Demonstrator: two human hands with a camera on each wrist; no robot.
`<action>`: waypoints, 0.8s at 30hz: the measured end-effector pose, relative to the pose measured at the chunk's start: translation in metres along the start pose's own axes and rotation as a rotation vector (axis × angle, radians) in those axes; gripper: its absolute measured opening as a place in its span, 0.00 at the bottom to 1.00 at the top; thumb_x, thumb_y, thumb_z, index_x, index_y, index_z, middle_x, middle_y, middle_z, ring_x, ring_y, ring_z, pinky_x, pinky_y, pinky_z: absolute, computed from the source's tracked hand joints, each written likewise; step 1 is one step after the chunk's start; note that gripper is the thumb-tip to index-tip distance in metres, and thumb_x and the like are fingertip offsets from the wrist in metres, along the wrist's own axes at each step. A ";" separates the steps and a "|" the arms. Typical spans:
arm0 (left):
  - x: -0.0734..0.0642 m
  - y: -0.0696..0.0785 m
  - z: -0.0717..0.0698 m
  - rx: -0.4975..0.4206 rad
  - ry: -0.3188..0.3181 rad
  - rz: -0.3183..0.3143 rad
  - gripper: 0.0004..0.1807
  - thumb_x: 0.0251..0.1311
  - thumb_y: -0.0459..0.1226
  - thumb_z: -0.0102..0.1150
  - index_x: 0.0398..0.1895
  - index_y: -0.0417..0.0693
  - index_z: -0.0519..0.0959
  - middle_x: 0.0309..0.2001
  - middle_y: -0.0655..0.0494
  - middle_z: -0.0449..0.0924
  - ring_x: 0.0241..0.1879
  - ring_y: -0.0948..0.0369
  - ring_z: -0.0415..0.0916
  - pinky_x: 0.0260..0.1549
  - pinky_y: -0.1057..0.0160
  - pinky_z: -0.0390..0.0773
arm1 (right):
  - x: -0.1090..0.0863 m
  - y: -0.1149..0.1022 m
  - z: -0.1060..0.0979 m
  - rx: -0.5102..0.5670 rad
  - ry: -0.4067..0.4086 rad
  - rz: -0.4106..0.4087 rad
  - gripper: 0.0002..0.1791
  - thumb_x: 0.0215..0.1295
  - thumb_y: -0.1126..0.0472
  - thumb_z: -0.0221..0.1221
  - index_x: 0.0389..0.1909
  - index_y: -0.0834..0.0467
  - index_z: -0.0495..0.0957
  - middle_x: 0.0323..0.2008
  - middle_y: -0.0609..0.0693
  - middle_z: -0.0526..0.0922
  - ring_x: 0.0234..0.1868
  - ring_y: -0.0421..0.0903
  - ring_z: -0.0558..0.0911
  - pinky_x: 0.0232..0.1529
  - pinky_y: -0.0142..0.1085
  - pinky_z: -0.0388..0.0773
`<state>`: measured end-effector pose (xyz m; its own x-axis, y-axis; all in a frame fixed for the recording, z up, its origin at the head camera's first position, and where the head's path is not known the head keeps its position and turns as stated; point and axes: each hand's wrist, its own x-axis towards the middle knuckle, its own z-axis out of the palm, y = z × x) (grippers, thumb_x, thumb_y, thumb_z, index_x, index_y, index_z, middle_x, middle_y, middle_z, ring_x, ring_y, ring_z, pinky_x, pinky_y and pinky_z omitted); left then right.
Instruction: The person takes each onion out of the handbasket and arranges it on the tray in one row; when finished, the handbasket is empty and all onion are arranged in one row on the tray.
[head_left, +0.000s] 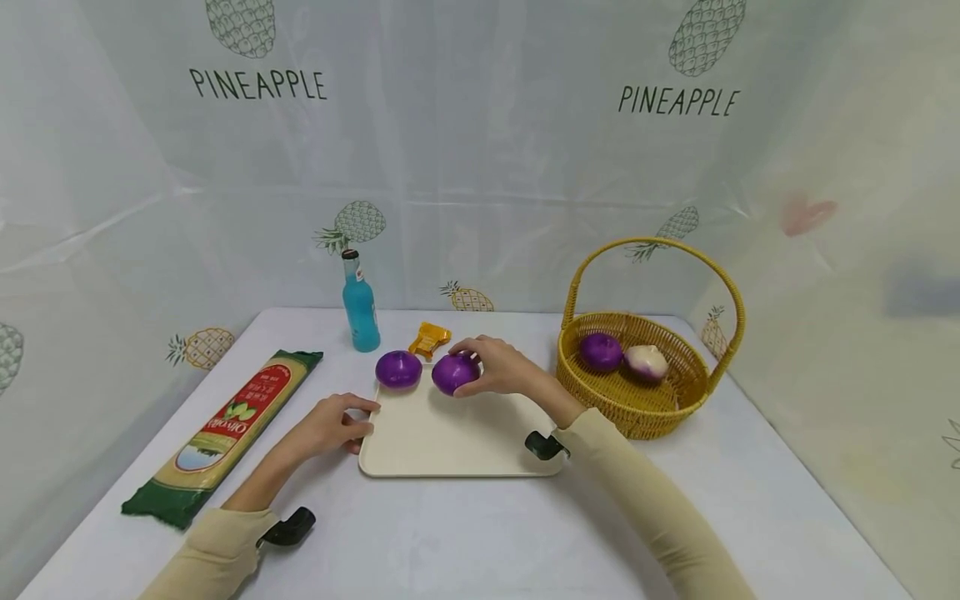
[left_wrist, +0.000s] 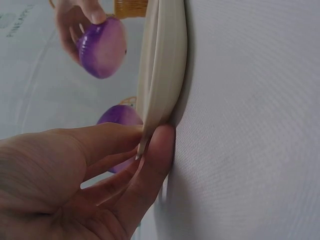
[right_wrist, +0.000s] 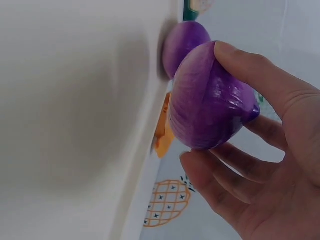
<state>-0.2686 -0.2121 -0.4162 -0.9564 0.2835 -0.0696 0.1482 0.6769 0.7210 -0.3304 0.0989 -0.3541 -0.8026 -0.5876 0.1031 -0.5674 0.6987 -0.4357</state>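
Note:
My right hand [head_left: 497,368] grips a shiny purple onion [head_left: 452,375] between thumb and fingers. It is held over the far part of a cream tray [head_left: 459,442], and in the right wrist view a gap shows between onion and tray. Another purple onion [head_left: 398,369] sits at the tray's far left corner. At the tray's left edge my left hand [head_left: 330,425] pinches the rim, thumb on one side and fingers on the other, as the left wrist view shows.
A yellow wicker basket [head_left: 637,427] with a tall handle stands on the right, holding a purple onion [head_left: 601,352] and a whitish one [head_left: 647,363]. Behind the tray are an orange object [head_left: 430,339] and a blue bottle [head_left: 362,312]. A long green-ended food packet [head_left: 228,425] lies on the left.

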 end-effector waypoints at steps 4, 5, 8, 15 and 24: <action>0.001 -0.001 0.000 -0.009 0.002 0.001 0.21 0.61 0.31 0.61 0.59 0.39 0.78 0.55 0.39 0.77 0.23 0.61 0.78 0.23 0.65 0.79 | 0.010 0.002 0.008 -0.014 -0.004 -0.002 0.38 0.49 0.46 0.74 0.61 0.49 0.73 0.54 0.52 0.79 0.55 0.50 0.77 0.56 0.47 0.76; 0.001 -0.001 0.000 -0.010 0.002 0.000 0.21 0.61 0.31 0.61 0.59 0.39 0.78 0.55 0.39 0.77 0.23 0.61 0.78 0.23 0.65 0.79 | 0.012 0.002 0.010 -0.018 0.000 -0.003 0.38 0.49 0.46 0.74 0.62 0.49 0.73 0.54 0.52 0.79 0.55 0.50 0.77 0.56 0.48 0.75; 0.001 -0.001 0.000 -0.012 -0.002 -0.001 0.21 0.61 0.31 0.61 0.59 0.39 0.78 0.55 0.39 0.77 0.23 0.61 0.78 0.23 0.65 0.79 | 0.018 0.005 0.015 -0.026 0.015 0.000 0.37 0.49 0.47 0.74 0.61 0.49 0.74 0.54 0.53 0.79 0.55 0.50 0.77 0.55 0.48 0.75; 0.000 -0.001 -0.001 -0.010 0.000 0.011 0.21 0.61 0.31 0.61 0.58 0.38 0.78 0.55 0.38 0.77 0.23 0.61 0.78 0.22 0.65 0.78 | 0.028 0.008 0.025 -0.010 0.037 0.012 0.37 0.50 0.48 0.74 0.62 0.48 0.73 0.54 0.54 0.79 0.55 0.52 0.77 0.56 0.50 0.74; 0.001 -0.003 -0.001 -0.020 -0.006 0.018 0.21 0.61 0.31 0.61 0.58 0.38 0.78 0.55 0.37 0.77 0.23 0.62 0.78 0.23 0.65 0.80 | 0.032 0.011 0.031 0.012 0.047 0.052 0.37 0.50 0.48 0.74 0.62 0.48 0.73 0.55 0.54 0.80 0.56 0.53 0.76 0.57 0.49 0.74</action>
<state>-0.2703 -0.2139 -0.4177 -0.9523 0.2992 -0.0604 0.1601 0.6581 0.7357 -0.3570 0.0753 -0.3831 -0.8388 -0.5306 0.1219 -0.5227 0.7225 -0.4525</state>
